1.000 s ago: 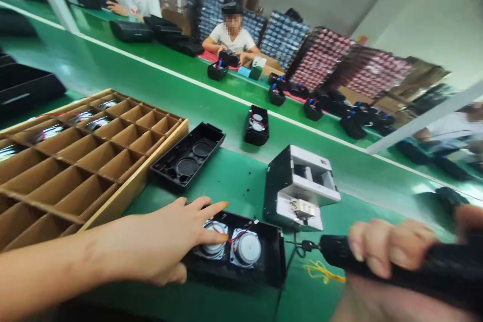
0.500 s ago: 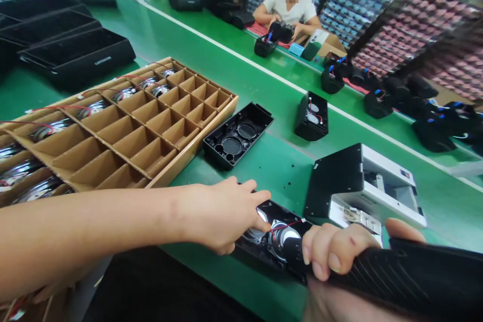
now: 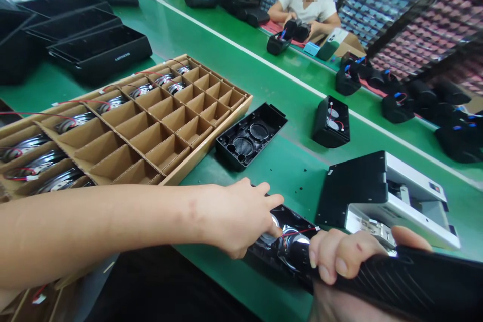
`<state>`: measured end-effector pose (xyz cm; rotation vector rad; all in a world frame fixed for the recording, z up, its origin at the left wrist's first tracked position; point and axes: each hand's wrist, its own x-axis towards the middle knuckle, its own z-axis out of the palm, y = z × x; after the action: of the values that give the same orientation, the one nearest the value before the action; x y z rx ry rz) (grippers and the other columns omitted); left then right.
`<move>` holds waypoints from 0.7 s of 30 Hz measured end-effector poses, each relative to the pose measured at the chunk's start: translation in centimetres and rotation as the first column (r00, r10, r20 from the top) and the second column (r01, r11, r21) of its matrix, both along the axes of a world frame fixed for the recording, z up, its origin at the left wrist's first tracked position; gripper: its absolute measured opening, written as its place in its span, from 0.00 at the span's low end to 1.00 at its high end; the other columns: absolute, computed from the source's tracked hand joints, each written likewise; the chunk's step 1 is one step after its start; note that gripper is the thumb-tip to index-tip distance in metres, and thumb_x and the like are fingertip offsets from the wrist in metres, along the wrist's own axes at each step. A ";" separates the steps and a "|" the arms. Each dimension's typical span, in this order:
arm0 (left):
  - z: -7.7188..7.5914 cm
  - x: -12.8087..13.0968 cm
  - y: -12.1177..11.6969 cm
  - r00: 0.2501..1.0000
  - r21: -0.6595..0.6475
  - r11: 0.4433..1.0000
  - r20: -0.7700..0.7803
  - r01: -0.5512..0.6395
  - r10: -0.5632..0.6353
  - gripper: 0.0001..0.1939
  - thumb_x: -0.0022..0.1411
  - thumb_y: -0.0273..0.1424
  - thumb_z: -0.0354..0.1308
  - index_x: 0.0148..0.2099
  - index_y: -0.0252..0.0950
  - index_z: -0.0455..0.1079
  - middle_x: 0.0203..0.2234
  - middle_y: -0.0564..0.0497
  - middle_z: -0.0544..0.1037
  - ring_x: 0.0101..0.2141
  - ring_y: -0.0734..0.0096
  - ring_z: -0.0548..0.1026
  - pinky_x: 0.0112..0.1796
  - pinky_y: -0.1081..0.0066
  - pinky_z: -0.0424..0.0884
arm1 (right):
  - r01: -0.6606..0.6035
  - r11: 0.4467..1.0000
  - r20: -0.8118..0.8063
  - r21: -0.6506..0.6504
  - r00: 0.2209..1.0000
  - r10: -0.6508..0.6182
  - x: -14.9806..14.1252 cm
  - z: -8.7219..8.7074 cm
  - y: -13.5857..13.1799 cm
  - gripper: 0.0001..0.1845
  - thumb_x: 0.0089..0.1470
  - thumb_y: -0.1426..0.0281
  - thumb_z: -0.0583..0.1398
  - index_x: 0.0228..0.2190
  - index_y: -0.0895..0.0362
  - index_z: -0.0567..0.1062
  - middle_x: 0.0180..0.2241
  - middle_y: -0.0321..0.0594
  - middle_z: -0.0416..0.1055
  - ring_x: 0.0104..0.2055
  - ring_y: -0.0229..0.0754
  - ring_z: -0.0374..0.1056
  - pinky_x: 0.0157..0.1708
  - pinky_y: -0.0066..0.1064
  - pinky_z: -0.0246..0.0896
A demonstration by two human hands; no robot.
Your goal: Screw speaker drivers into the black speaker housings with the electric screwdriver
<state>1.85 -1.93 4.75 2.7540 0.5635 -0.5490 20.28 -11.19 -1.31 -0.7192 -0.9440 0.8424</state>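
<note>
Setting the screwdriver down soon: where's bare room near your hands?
The green mat has a bare, crumb-specked patch between the unfilled black housing and the white-and-black fixture. Crowded: the loaded speaker housing under your left hand and right hand.

Green assy line bench (image 3: 290, 176): wood-framed cardboard tray (image 3: 211, 145), empty blk speaker housing (image 3: 249, 136), wired blk speaker case (image 3: 331, 123), white/blk fixture (image 3: 377, 186).

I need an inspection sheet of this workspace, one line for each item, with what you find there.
Surface: green assembly belt, white line along it.
Job's things: open black speaker housing holding two wired speakers.
Clutter: small black bits on the belt.
Hands: left hand touches a speaker; right hand grips a black tool.
Cables: red wires on the speakers and on others in the wooden tray.
Surroundings: another open black housing, black-and-white fixture, co-worker.
</note>
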 end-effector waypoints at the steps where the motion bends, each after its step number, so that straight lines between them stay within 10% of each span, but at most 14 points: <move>1: 0.0 0.0 0.0 1.000 -0.005 1.000 0.001 -0.003 0.003 0.39 0.60 0.41 0.70 0.72 0.57 0.65 0.64 0.44 0.63 0.57 0.47 0.66 0.50 0.51 0.74 | 0.011 1.000 -0.006 -0.011 1.000 -0.011 0.1 -0.2 0.0 0.25 0.67 0.46 0.53 0.54 0.48 0.73 0.22 0.30 0.63 0.18 0.35 0.59 0.18 0.29 0.62; 7: 0.2 0.1 0.0 1.000 -0.025 1.000 0.009 -0.008 0.008 0.39 0.59 0.40 0.71 0.71 0.56 0.66 0.63 0.43 0.64 0.56 0.46 0.67 0.49 0.50 0.75 | -0.047 0.993 0.030 0.109 0.999 0.044 0.0 -0.8 0.9 0.19 0.71 0.59 0.47 0.52 0.43 0.75 0.19 0.29 0.66 0.13 0.34 0.56 0.17 0.28 0.61; 13: 0.4 0.1 -0.1 1.000 -0.028 1.000 0.024 -0.007 0.008 0.40 0.56 0.39 0.74 0.70 0.54 0.69 0.63 0.43 0.67 0.54 0.45 0.68 0.44 0.54 0.76 | -0.374 0.926 0.191 0.047 0.913 0.360 1.1 -1.8 0.4 0.23 0.68 0.63 0.50 0.25 0.57 0.74 0.18 0.37 0.65 0.20 0.41 0.67 0.22 0.34 0.65; 21: 0.5 0.1 -0.1 1.000 0.000 1.000 0.020 0.013 -0.013 0.41 0.55 0.41 0.74 0.70 0.53 0.69 0.62 0.43 0.67 0.54 0.46 0.68 0.42 0.56 0.76 | -0.393 0.914 0.223 0.103 0.904 0.364 1.0 -4.4 -0.8 0.18 0.63 0.62 0.53 0.28 0.56 0.76 0.18 0.38 0.66 0.18 0.42 0.64 0.19 0.34 0.62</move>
<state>1.92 -2.01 5.26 2.7616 0.5409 -0.5234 21.24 -11.96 -5.68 -0.5033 -1.3414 1.0423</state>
